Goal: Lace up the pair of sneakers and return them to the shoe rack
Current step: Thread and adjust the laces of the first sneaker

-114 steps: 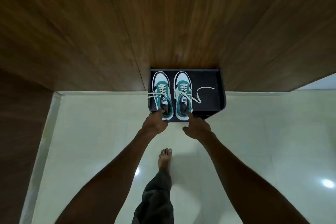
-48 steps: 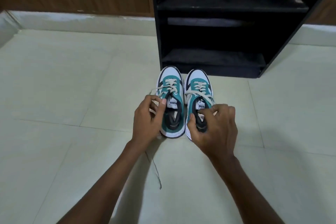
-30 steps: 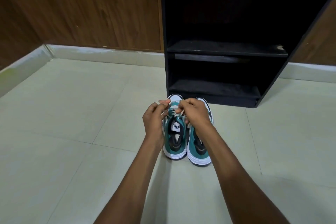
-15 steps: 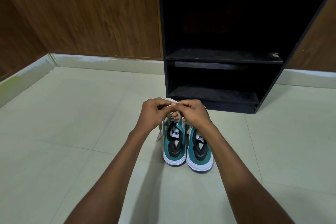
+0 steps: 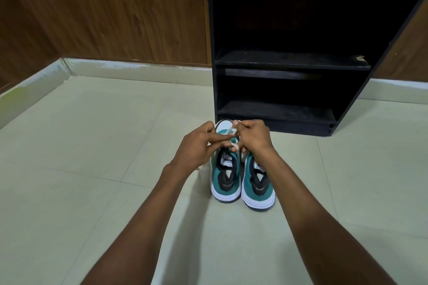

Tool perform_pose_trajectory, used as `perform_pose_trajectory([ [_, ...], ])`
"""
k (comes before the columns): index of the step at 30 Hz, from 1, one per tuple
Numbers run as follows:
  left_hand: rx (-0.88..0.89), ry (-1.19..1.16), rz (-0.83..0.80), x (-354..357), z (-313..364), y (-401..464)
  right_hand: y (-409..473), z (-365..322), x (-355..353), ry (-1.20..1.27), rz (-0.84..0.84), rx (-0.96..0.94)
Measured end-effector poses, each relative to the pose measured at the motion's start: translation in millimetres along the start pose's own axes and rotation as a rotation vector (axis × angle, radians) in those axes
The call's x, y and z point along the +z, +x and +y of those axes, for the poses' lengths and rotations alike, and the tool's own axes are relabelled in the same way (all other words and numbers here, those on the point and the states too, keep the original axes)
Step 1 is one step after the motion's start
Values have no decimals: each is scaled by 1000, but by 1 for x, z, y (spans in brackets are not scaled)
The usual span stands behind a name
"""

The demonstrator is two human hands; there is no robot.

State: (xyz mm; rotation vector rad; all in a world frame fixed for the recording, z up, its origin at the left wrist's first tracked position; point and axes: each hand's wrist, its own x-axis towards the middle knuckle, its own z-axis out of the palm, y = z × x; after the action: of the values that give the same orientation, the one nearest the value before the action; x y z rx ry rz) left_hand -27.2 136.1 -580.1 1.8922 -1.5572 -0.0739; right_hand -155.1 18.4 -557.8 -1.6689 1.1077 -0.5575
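Teal suede and white rubber make up the two sneakers, which are set side by side, touching, on the pale tiled floor (image 5: 92, 169) just in front of the black shoe rack (image 5: 289, 62), heels turned away from it. The left sneaker (image 5: 225, 183) is seen with its tongue label exposed; the right sneaker (image 5: 258, 192) is partly covered by a forearm. Both hands are held over the left sneaker, between the rack and the heels. A cream lace (image 5: 232, 132) is pinched by the left hand (image 5: 200, 146) with fingers pressed together, and it is looped round a finger of the right hand (image 5: 253, 136), which is closed on it. The rack's shelves are seen bare, backed by wood panelling (image 5: 104, 11).
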Motion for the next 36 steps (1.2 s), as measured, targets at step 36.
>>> perform_pose_trajectory([
  [36, -784, -788, -71, 14, 17, 14, -27, -19, -37, -247, -137, -62],
])
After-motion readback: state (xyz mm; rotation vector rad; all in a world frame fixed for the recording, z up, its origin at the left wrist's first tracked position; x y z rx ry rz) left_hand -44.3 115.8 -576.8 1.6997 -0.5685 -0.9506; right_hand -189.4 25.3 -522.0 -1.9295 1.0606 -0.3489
